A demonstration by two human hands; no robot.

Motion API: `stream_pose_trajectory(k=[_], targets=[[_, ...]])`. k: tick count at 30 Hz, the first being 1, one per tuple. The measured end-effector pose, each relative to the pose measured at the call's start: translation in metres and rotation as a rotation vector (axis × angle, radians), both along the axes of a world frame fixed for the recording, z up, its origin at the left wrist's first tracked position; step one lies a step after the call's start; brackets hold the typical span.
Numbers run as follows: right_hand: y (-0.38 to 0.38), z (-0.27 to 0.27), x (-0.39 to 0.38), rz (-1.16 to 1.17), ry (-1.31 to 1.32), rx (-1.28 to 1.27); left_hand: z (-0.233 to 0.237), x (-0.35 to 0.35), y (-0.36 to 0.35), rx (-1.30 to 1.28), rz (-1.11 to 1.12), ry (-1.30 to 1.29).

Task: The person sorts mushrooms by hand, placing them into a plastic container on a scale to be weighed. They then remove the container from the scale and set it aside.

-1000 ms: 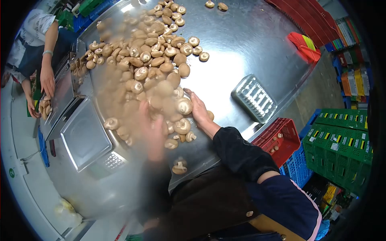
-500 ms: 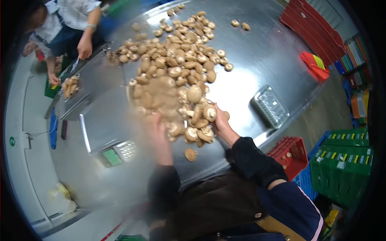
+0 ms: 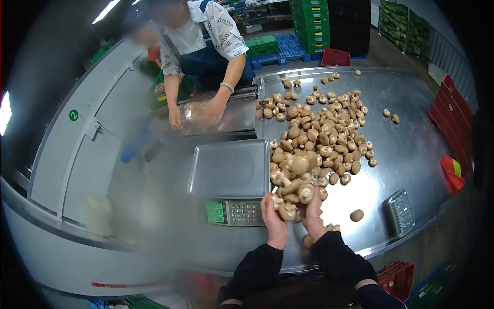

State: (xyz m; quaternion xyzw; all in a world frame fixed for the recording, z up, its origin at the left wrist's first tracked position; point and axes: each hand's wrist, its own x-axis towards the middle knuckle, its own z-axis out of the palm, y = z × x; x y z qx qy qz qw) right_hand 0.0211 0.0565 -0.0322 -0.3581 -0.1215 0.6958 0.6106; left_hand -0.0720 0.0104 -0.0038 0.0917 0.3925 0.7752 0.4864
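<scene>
A heap of brown shiitake mushrooms [image 3: 329, 134] covers the middle of the metal table [image 3: 391, 139]. My left hand [image 3: 275, 222] and my right hand [image 3: 313, 213] cup a cluster of held mushrooms [image 3: 289, 211] between them at the heap's near edge. Fingers curl around the cluster from both sides; whether a tray lies underneath is hidden. Just left of my left hand is a digital scale [image 3: 230, 170] with a bare platform and a lit green display [image 3: 215, 211]. A stack of clear plastic trays [image 3: 400, 213] stands to the right.
Across the table, a co-worker [image 3: 206, 56] handles a shiny, blurred package [image 3: 198, 116] at a metal station. A red crate [image 3: 453, 118] and a red-yellow bag [image 3: 453, 172] sit at the right edge. One loose mushroom [image 3: 356, 215] lies near my right hand. Green crates [image 3: 311, 26] stand behind.
My view has turned left and up, bringing the scale closer to centre. My hands have come closer together, with mushrooms gathered between them. The co-worker's hands have moved onto the package.
</scene>
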Motion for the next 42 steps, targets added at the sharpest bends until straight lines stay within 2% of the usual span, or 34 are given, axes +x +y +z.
stream_pose_trajectory(k=[1, 2, 3, 4, 5, 6, 7, 8, 9, 12, 16, 18, 21, 24, 27, 30, 31, 33, 34, 35, 37, 39, 40, 42], targets=[[0.004, -0.003, -0.02, -0.052, -0.007, 0.003, 0.007, -0.012, 0.004, -0.016, 0.036, 0.071], [0.006, -0.005, -0.035, 0.015, 0.058, 0.026, 0.015, -0.027, 0.009, -0.034, 0.067, 0.137], [0.001, 0.035, -0.051, 0.009, 0.079, 0.025, 0.024, -0.044, 0.016, -0.064, 0.098, 0.028], [0.006, 0.037, -0.063, 0.101, 0.127, 0.014, 0.014, -0.066, 0.023, -0.054, 0.11, 0.071], [0.008, 0.03, -0.078, 0.097, 0.179, -0.016, 0.005, -0.088, 0.03, -0.03, 0.09, 0.029], [0.004, 0.045, -0.09, 0.075, 0.208, -0.04, 0.02, -0.1, 0.031, -0.036, 0.106, 0.039], [0.008, 0.028, -0.106, 0.07, 0.347, -0.025, 0.03, -0.113, 0.035, -0.052, 0.089, 0.04], [0.006, 0.038, -0.116, 0.106, 0.316, -0.053, 0.022, -0.134, 0.041, -0.039, 0.072, 0.071], [0.009, 0.031, -0.127, 0.15, 0.362, -0.006, 0.043, -0.142, 0.039, -0.039, -0.022, 0.111], [0.003, 0.033, -0.152, 0.238, 0.247, -0.043, 0.047, -0.177, 0.047, -0.162, 0.007, 0.156], [-0.005, 0.041, -0.18, 0.307, 0.128, -0.127, 0.037, -0.221, 0.058, -0.25, -0.058, 0.35], [-0.005, 0.034, -0.188, 0.313, 0.146, -0.116, 0.032, -0.239, 0.067, -0.257, -0.074, 0.42], [-0.011, 0.044, -0.189, 0.327, 0.094, -0.141, -0.017, -0.289, 0.089, -0.276, -0.106, 0.66], [-0.018, 0.036, -0.173, 0.442, 0.04, -0.165, -0.025, -0.295, 0.094, -0.262, -0.07, 0.86], [-0.023, 0.053, -0.148, 0.522, -0.139, -0.171, -0.031, -0.293, 0.096, -0.258, -0.008, 1.006], [-0.012, 0.054, -0.11, 0.8, -0.49, 0.073, -0.022, -0.285, 0.087, -0.236, -0.008, 1.009], [-0.007, 0.048, -0.103, 0.725, -0.602, 0.197, -0.016, -0.284, 0.084, -0.249, -0.01, 1.044], [0.02, 0.073, -0.086, 0.623, -0.931, 0.401, 0.009, -0.279, 0.083, -0.207, -0.025, 1.064], [0.035, 0.086, -0.084, 0.489, -1.121, 0.462, 0.022, -0.278, 0.084, -0.19, -0.035, 1.079], [0.052, 0.085, -0.086, 0.355, -1.114, 0.482, 0.035, -0.277, 0.089, -0.212, -0.088, 1.114], [0.09, 0.094, -0.09, 0.266, -1.343, 0.669, 0.058, -0.272, 0.109, -0.245, -0.191, 1.179], [0.122, 0.083, -0.105, 0.262, -1.402, 0.843, 0.051, -0.277, 0.138, -0.259, -0.282, 1.291], [0.136, 0.074, -0.112, 0.26, -1.427, 0.931, 0.047, -0.277, 0.153, -0.369, -0.328, 1.446], [0.163, 0.052, -0.124, 0.406, -1.479, 1.024, 0.043, -0.276, 0.181, -0.597, -0.417, 1.748]])
